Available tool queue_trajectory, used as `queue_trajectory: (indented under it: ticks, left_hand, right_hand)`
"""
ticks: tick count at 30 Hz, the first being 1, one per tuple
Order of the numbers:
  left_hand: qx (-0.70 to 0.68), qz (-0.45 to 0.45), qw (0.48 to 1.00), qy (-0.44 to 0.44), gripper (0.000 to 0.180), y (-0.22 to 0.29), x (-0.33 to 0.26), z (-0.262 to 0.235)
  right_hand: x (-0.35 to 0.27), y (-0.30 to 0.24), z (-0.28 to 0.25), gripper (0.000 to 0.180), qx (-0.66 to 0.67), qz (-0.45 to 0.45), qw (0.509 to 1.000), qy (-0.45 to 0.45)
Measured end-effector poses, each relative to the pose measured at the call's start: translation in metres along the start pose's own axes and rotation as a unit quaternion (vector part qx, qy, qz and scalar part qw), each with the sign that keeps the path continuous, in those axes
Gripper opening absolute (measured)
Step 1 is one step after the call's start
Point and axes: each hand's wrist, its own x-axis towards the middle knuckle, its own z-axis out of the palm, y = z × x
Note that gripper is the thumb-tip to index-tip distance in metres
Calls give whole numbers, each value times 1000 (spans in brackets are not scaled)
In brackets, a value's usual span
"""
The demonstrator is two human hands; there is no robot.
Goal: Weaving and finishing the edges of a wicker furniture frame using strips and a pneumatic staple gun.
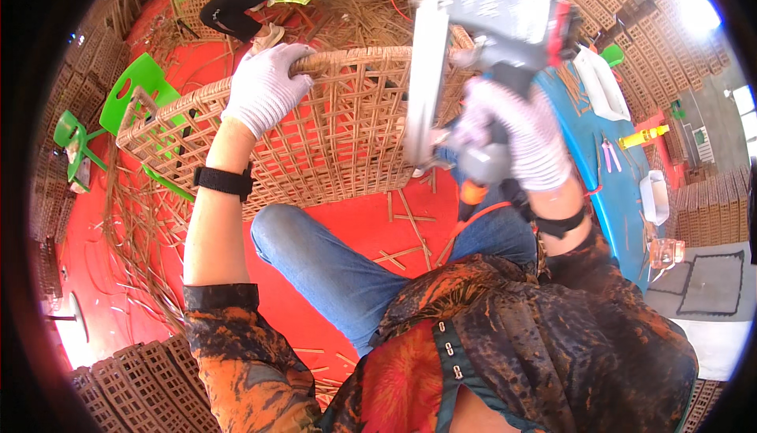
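Head view is showing both hands in white knit gloves working on 1 large tan woven wicker basket frame (331,125), which is lying across the upper middle of the frame on the red floor (347,228). The left hand (266,86) is clenching the basket's thick braided top rim at the upper left of centre, fingers curling over the edge. The right hand (516,137) is grasping the handle of a grey pneumatic staple gun with a long silver magazine (473,54), right of centre, and an orange air hose (473,216) is trailing from below it toward the lap.

The basket's long axis is running from the left of the frame up toward the upper middle, so the rim is sloping upward to the right. The gun's magazine is standing almost upright, crossing that rim at its right end, with the nose pointing down just beside the open weave; whether it is touching the weave is hard to tell. The right hand is nearer that end, while the left hand is steadying the rim well apart from the gun. Blue-jeaned knees (315,251) are sitting just below the basket. A blue desk (623,212) is running down the right of the frame.
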Motion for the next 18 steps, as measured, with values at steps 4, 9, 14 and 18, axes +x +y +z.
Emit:
queue_trajectory:
  ticks: [4,9,14,18]
  left_hand:
    - [-64,39,993,86,33,6,-7,3]
    - [-231,22,968,99,35,0,-4,8]
    - [-256,20,962,89,25,-3,-2,15]
    - [-138,49,981,127,20,2,-11,12]
  right_hand:
    - [-4,-31,-63,39,-48,-44,994,85]
    - [-25,-49,-171,42,-65,21,982,177]
    - [-64,-39,-316,33,-363,127,883,267]
    - [-100,21,-407,51,-634,174,664,356]
